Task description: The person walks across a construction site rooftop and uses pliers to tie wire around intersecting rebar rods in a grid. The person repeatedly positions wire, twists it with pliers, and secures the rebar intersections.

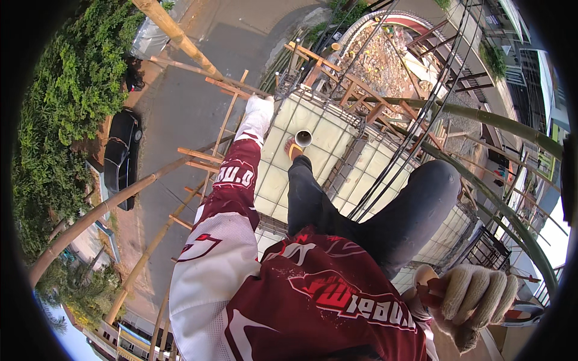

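Note:
My left hand [259, 115], in a white glove, reaches forward to the left corner of a rebar grid [278, 157]. It is close to the bars and a wooden batten there; glare hides how its fingers lie. My right hand [477, 299], in a knitted glove, is raised at the lower right with its fingers curled closed. A reddish-brown piece [431, 293] sticks out beside its thumb, too little of it showing to name. Near my sandalled foot [293, 148] a round pipe [303, 138] stands open end up among the bars.
Bamboo poles [102, 207] and wooden battens [226, 129] frame the left edge, high above a street [174, 132] with a parked black car [122, 159]. Black cables [415, 129] cross on the right. Rubble [379, 63] lies below at the back.

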### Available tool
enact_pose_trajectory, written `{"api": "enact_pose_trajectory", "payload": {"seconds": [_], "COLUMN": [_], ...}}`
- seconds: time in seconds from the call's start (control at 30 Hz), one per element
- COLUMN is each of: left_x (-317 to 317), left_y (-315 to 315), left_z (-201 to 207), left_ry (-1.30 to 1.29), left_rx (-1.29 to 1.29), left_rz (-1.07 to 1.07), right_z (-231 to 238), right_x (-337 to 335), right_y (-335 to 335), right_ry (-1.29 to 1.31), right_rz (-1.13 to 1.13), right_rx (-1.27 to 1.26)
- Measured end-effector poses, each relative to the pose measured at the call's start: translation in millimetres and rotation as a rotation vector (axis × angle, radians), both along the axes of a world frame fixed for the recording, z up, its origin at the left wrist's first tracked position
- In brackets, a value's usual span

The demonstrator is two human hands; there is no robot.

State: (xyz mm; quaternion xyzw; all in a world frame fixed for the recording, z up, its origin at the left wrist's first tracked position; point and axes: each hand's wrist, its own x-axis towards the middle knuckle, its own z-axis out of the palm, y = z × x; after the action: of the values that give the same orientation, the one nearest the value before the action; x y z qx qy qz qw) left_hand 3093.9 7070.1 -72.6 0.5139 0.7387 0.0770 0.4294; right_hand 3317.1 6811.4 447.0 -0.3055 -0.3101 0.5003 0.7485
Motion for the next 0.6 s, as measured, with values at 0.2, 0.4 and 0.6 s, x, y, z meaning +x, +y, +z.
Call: {"api": "enact_pose_trajectory", "payload": {"seconds": [0.2, 0.4, 0.6], "left_x": [-58, -27, 9], "left_y": [-35, 9, 17], "left_z": [16, 12, 21], "left_ry": [-0.109, -0.229, -0.183], "left_rx": [0.102, -0.192, -0.15], "left_rz": [-0.041, 0.512, 0.259], "right_z": [6, 29, 49], "right_x": [-1, -12, 4], "right_y": [29, 26, 26], "right_ry": [0.051, -0.026, -0.065], "right_rz": [0.271, 0.169, 0.092], "right_rx": [0.442, 0.443, 0.419]}}
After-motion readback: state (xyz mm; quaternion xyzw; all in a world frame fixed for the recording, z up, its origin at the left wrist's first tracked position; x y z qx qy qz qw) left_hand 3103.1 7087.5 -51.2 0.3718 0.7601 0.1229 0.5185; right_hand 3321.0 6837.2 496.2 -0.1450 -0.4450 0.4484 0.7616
